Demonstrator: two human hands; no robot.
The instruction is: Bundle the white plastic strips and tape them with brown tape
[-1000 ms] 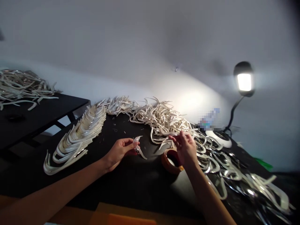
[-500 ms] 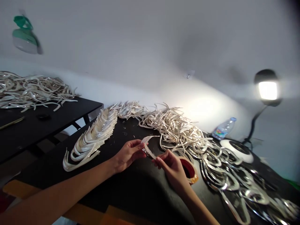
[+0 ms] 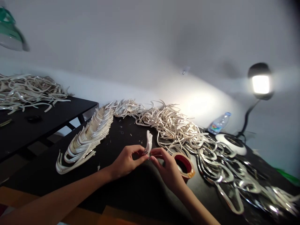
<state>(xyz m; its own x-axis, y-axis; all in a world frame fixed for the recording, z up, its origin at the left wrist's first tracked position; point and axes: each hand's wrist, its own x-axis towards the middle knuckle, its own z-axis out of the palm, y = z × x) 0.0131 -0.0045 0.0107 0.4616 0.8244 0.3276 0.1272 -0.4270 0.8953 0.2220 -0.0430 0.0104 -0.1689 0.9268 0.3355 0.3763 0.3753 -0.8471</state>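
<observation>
Between my two hands is a curved whitish strip (image 3: 149,141), its upper part standing up above my fingertips. My left hand (image 3: 128,159) pinches its lower part from the left, thumb against fingers. My right hand (image 3: 167,167) closes on the same spot from the right, so the strip's lower end is mostly hidden. Just behind my right hand lies a roll of tape (image 3: 191,172) with a red inner core. To the left, curved whitish strips (image 3: 87,137) are nested in a long overlapping row on the black table (image 3: 122,190).
A tangled heap of whitish strips (image 3: 173,122) lies at the back, with shiny looped strips (image 3: 220,165) at right. A plastic bottle (image 3: 219,123) and a lit lamp (image 3: 260,82) stand by the wall. Another black table (image 3: 67,112) at left bears more strips.
My hands have come closer together, and the strip has turned from slanting between them to upright. The view has shifted slightly to the right.
</observation>
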